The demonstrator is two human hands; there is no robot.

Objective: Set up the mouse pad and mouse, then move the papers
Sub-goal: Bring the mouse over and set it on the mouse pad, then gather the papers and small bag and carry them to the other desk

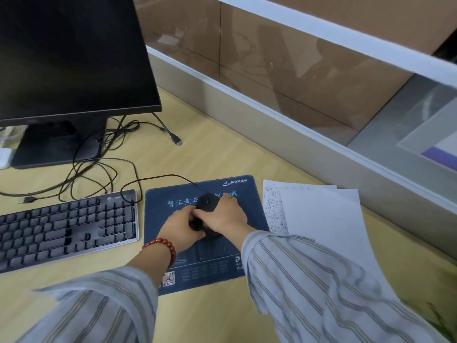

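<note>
Hands, left hand [183,225] and right hand [226,215], each grip clenched around the black mouse [207,203] on the mouse pad [160,211], should centre it there, papers [321,219] lying just right of the pad.

Both hands — left hand [181,225] and right hand [226,216] — hold the black mouse [207,202] on the blue mouse pad [158,209]. The papers [321,214] lie just beside it.

Bare desk [210,154] lies open behind the mouse pad [163,214]; keyboard [66,226] crowds its left, papers [321,219] its right.
</note>
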